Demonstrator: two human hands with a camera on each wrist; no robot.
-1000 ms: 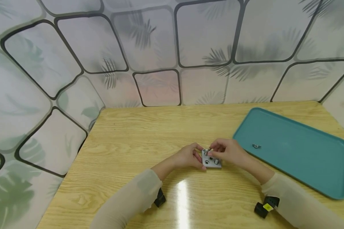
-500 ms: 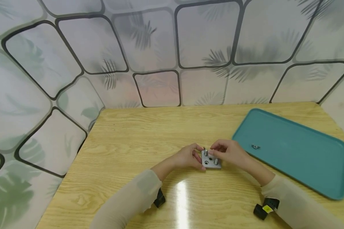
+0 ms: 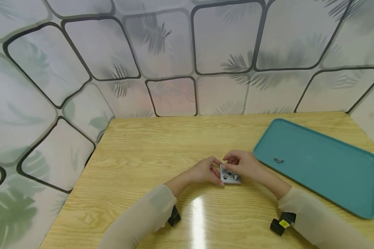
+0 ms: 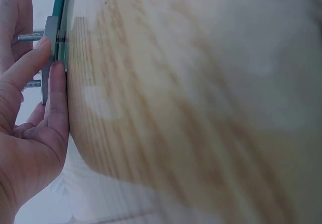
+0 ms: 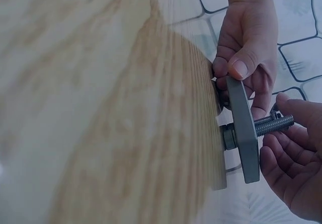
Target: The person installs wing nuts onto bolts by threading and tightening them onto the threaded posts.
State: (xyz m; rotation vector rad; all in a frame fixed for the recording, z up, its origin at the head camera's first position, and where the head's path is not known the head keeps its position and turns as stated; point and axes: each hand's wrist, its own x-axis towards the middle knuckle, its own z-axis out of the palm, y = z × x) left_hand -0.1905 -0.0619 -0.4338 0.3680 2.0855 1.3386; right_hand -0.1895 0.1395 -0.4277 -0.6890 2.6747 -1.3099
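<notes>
My left hand (image 3: 204,171) holds a small grey metal plate (image 3: 231,180) by its left edge, thumb on one face and fingers on the other, as the left wrist view shows. Two threaded bolts pass through the plate; one bolt (image 3: 235,176) stands up at its near right, and open holes lie between. My right hand (image 3: 243,164) is at the far bolt, its thumb and fingers around a small wing nut (image 5: 275,112) on the thread. That nut is mostly covered by the fingers. In the right wrist view, a bolt head (image 5: 229,136) shows under the plate.
On the right of the wooden table (image 3: 149,145) lies a teal tray (image 3: 324,162). Another wing nut (image 3: 278,160) rests in the tray near its left edge. A patterned curtain (image 3: 171,45) rises behind the table.
My right hand has shifted slightly left over the far bolt and now covers more of it, its fingers having turned. The left hand and plate stay about where they were.
</notes>
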